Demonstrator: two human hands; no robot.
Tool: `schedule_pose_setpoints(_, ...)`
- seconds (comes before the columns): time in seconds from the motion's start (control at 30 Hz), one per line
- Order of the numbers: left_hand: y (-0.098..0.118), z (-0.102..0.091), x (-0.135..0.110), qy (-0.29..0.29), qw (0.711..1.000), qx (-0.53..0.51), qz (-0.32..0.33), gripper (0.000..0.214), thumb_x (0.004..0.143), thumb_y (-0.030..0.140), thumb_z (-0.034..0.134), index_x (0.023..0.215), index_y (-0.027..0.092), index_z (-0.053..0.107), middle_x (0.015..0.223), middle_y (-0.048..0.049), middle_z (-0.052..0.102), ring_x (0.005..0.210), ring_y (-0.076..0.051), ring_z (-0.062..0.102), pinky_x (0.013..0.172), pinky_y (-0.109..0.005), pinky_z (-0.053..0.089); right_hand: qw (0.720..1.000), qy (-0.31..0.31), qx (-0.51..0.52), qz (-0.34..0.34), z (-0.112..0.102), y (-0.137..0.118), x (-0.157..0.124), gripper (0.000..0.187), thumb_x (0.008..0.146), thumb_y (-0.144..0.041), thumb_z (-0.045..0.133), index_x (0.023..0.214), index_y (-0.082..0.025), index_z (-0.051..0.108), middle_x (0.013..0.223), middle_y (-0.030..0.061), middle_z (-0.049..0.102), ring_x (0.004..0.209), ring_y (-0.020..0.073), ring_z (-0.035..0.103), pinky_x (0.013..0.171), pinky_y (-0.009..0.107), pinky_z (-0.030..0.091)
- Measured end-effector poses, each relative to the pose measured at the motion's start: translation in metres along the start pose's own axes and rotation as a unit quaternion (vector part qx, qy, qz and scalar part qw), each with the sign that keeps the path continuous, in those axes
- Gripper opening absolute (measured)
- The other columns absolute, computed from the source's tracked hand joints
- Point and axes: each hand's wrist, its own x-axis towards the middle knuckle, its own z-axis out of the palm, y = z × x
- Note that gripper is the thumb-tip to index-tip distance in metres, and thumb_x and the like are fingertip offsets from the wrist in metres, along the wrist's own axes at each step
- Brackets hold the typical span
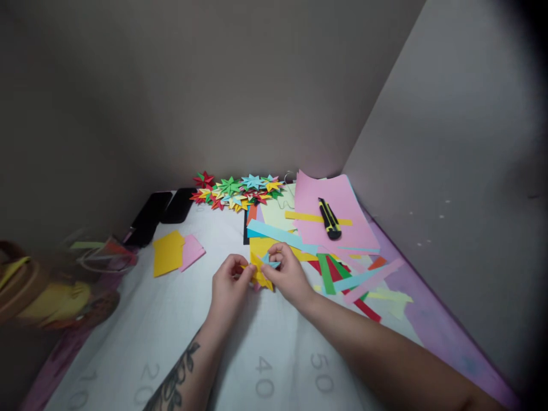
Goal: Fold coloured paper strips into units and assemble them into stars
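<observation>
Between my hands is a folded paper star (260,275), mostly yellow with a light blue part on its right and a bit of pink below. My left hand (232,281) pinches its left side between thumb and fingers. From the right, my right hand (289,274) grips the blue part and the yellow edge. Under and behind the star lies a yellow paper sheet (259,246). Farther back, a pile of finished folded stars (231,187) in red, green, blue and yellow rests against the wall.
A black and yellow box cutter (329,219) lies on pink paper sheets (317,188) at the back right. Coloured paper strips (327,274) are scattered right of my hands. Yellow and pink squares (168,254) and two black phones (178,205) lie left. Walls (274,85) stand behind and right.
</observation>
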Motion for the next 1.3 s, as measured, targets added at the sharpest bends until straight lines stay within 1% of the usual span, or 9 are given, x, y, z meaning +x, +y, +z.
schedule_pose_setpoints(0.13, -0.002, -0.001, 0.001, 0.007, 0.999, -0.011, -0.032, 0.015, 0.071, 0.029, 0.064, 0.071, 0.017, 0.054, 0.059, 0.0032, 0.054, 0.052, -0.01, 0.05, 0.049, -0.019, 0.038, 1.0, 0.0, 0.001, 0.003, 0.0, 0.001, 0.0, 0.028, 0.066, -0.018, 0.059, 0.089, -0.021, 0.043, 0.071, -0.006, 0.045, 0.05, 0.0071, 0.047, 0.042, 0.018, 0.035)
schedule_pose_setpoints(0.33, -0.011, 0.0, 0.002, 0.011, 0.995, -0.085, -0.055, 0.02, 0.07, 0.032, 0.067, 0.073, 0.015, 0.055, 0.063, 0.0016, 0.056, 0.056, -0.01, 0.053, 0.053, -0.02, 0.041, 1.0, -0.009, 0.018, 0.018, 0.0, 0.005, 0.0, 0.03, 0.067, -0.018, 0.06, 0.091, -0.022, 0.042, 0.069, -0.0072, 0.045, 0.049, 0.0074, 0.049, 0.043, 0.018, 0.037)
schedule_pose_setpoints(0.5, -0.009, 0.001, 0.002, 0.036, 0.992, -0.096, -0.071, 0.023, 0.067, 0.034, 0.069, 0.072, 0.015, 0.055, 0.061, 0.0015, 0.056, 0.053, -0.011, 0.054, 0.05, -0.02, 0.041, 0.998, -0.024, 0.027, 0.041, 0.001, 0.001, -0.001, 0.034, 0.066, -0.021, 0.063, 0.093, -0.023, 0.042, 0.071, -0.0078, 0.047, 0.044, 0.0063, 0.047, 0.041, 0.018, 0.037)
schedule_pose_setpoints(0.63, -0.005, 0.001, 0.001, 0.046, 0.993, -0.079, -0.071, 0.023, 0.067, 0.033, 0.069, 0.071, 0.016, 0.055, 0.061, 0.0018, 0.056, 0.053, -0.01, 0.053, 0.05, -0.02, 0.041, 0.998, -0.031, 0.021, 0.046, 0.0, -0.002, -0.003, 0.038, 0.064, -0.022, 0.066, 0.095, -0.023, 0.043, 0.072, -0.0077, 0.047, 0.041, 0.0045, 0.041, 0.037, 0.017, 0.034)
schedule_pose_setpoints(0.8, -0.007, 0.001, 0.001, 0.032, 0.996, -0.068, -0.055, 0.021, 0.07, 0.034, 0.067, 0.073, 0.016, 0.055, 0.063, 0.0019, 0.056, 0.055, -0.01, 0.052, 0.052, -0.019, 0.041, 1.0, -0.012, -0.014, 0.014, 0.001, -0.001, -0.002, 0.035, 0.065, -0.018, 0.062, 0.095, -0.022, 0.045, 0.072, -0.0072, 0.046, 0.044, 0.004, 0.039, 0.04, 0.016, 0.035)
schedule_pose_setpoints(0.97, -0.009, -0.006, 0.006, 0.074, 0.995, -0.059, -0.041, 0.021, 0.068, 0.033, 0.068, 0.076, 0.018, 0.055, 0.066, 0.001, 0.056, 0.059, -0.012, 0.054, 0.055, -0.022, 0.043, 1.0, 0.001, 0.007, 0.012, 0.001, 0.0, -0.001, 0.033, 0.063, -0.017, 0.059, 0.092, -0.022, 0.044, 0.069, -0.0079, 0.046, 0.045, 0.0046, 0.041, 0.041, 0.016, 0.037)
schedule_pose_setpoints(1.03, -0.007, -0.009, 0.007, 0.096, 0.994, -0.037, -0.024, 0.019, 0.069, 0.033, 0.067, 0.077, 0.019, 0.056, 0.068, 0.0007, 0.057, 0.061, -0.013, 0.055, 0.056, -0.022, 0.044, 1.0, -0.001, 0.021, 0.017, 0.001, 0.0, -0.001, 0.033, 0.063, -0.017, 0.059, 0.092, -0.022, 0.043, 0.069, -0.0082, 0.046, 0.044, 0.0047, 0.042, 0.041, 0.016, 0.038)
schedule_pose_setpoints(1.1, -0.004, -0.013, 0.006, 0.091, 0.996, -0.005, 0.011, 0.014, 0.072, 0.032, 0.064, 0.078, 0.02, 0.058, 0.072, -0.0005, 0.059, 0.067, -0.014, 0.057, 0.059, -0.023, 0.045, 0.999, -0.005, 0.027, 0.025, 0.001, 0.0, -0.001, 0.034, 0.063, -0.018, 0.058, 0.092, -0.022, 0.043, 0.069, -0.0082, 0.046, 0.043, 0.0051, 0.042, 0.039, 0.017, 0.038)
schedule_pose_setpoints(1.3, -0.002, -0.015, 0.004, -0.028, 0.979, 0.11, 0.171, 0.009, 0.076, 0.021, 0.058, 0.081, 0.021, 0.065, 0.091, -0.0052, 0.061, 0.086, -0.018, 0.059, 0.069, -0.026, 0.047, 1.0, -0.01, -0.004, 0.014, -0.001, 0.0, -0.002, 0.03, 0.065, -0.019, 0.059, 0.09, -0.022, 0.042, 0.07, -0.007, 0.046, 0.043, 0.0056, 0.042, 0.038, 0.017, 0.036)
